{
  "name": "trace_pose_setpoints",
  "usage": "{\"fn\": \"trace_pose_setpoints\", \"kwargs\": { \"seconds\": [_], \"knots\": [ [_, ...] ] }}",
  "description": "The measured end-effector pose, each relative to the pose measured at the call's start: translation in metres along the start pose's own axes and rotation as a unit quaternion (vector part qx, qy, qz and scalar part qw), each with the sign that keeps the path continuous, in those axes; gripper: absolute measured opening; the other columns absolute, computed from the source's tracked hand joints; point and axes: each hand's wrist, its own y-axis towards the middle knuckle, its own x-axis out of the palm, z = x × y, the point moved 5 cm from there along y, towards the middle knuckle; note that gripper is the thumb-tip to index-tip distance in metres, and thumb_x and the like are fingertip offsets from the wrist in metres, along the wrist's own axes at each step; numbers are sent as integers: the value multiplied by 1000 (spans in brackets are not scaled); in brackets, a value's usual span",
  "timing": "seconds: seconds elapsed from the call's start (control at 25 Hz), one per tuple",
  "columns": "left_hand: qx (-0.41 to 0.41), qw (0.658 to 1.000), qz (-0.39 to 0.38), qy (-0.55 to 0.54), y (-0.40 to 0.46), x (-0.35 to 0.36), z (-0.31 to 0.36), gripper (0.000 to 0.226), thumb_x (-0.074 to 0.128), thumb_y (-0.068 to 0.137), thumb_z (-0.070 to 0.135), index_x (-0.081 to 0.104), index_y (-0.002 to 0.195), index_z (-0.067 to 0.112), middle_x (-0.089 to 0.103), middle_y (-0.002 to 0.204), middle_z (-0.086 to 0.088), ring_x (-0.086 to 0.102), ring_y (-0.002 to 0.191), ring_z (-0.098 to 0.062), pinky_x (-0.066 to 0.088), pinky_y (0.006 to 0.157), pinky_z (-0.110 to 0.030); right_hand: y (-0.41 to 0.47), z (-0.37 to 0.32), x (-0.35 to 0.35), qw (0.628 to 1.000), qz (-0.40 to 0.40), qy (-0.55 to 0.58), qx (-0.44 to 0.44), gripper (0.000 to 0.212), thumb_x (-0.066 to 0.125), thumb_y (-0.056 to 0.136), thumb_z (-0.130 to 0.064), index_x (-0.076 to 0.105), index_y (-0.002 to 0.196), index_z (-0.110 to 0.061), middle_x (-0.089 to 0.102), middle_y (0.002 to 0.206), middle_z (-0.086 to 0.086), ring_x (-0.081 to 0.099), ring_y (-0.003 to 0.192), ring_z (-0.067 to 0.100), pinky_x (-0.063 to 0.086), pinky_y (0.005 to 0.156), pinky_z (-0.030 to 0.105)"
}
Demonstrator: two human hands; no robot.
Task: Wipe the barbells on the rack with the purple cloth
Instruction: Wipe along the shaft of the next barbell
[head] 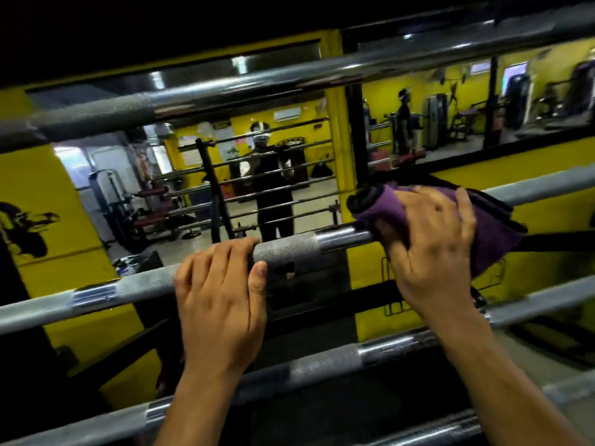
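Several steel barbells lie horizontally on a wall rack, one above another. My left hand [222, 291] grips the middle barbell [128, 286] from above, fingers curled over its knurled part. Further right on the same bar, my right hand [428, 243] holds the purple cloth [495, 230] wrapped round the shaft, so the bar under it is hidden. A higher barbell [257, 82] runs across the top, and a lower barbell [322, 365] passes beneath my wrists.
Behind the bars is a wall mirror [289, 175] in a yellow wall [35, 194], reflecting a person, the rack and gym machines. A black rack upright [355, 136] stands behind the cloth. Another bar [547, 183] extends right at cloth height.
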Motion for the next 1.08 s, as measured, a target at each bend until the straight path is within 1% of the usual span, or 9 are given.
{"fn": "trace_pose_setpoints", "kwargs": {
  "seconds": [0.12,0.28,0.36,0.44,0.52,0.64,0.8,0.96,1.08],
  "knots": [
    [3,1000,-1,-5,-1,2,-2,36,39,100,39,58,125,21,60,120,0,49,112,-25,29,102,-41,-16,-32,2,998,5,49,39,41,51,97,-30,57,132,-8,59,134,6,44,138,32,14,122,59],
    [31,997,-61,-21,-3,-2,-3,53,45,91,47,54,135,19,56,129,-4,46,121,-27,25,111,-44,-60,-83,-7,984,-105,140,-30,39,49,100,-31,50,138,-22,53,144,-10,42,141,20,24,122,47],
    [69,992,-92,-45,-4,-8,-5,63,45,88,54,47,143,21,50,140,-4,43,129,-27,23,115,-46,-76,-86,-23,959,-144,230,84,29,48,105,-33,57,133,-32,64,124,-21,57,121,3,43,106,28],
    [124,978,-106,-129,-11,-16,0,72,47,87,60,39,150,25,40,153,-1,37,140,-22,20,120,-48,-87,-86,-41,901,-145,335,236,23,49,102,-35,63,121,-37,71,102,-24,64,97,-7,45,85,10],
    [157,926,-169,-298,-28,-20,20,80,55,86,64,29,154,32,31,159,11,29,147,-9,19,123,-45,-93,-82,-58,872,-137,355,309,22,50,100,-37,64,116,-32,72,106,-24,64,102,-8,44,85,7],
    [85,775,-318,-540,-64,-16,54,80,74,80,56,33,147,46,47,145,25,44,134,3,40,112,-35,-100,-89,-88,845,-176,358,356,30,50,95,-42,67,114,-27,74,108,-19,67,103,-5,49,84,10],
    [-52,575,-426,-697,-101,14,82,44,77,85,24,62,126,27,71,121,4,66,115,-19,49,103,-50,-136,-82,-122,846,-201,287,401,32,46,98,-42,71,115,-30,75,111,-7,69,108,9,51,91,26],
    [-78,559,-430,-704,-111,28,100,28,70,85,18,71,111,27,75,109,-3,69,107,-26,52,98,-54,-182,-63,-166,879,-47,171,442,20,53,101,-33,68,112,-40,73,105,-8,70,98,9,56,85,25],
    [-77,598,-386,-698,-102,30,117,24,69,86,27,65,109,32,73,105,5,70,100,-16,54,94,-50,-219,-66,-183,813,86,221,532,12,60,99,-23,71,97,-27,67,89,18,63,66,13,52,58,22]
  ]
}}
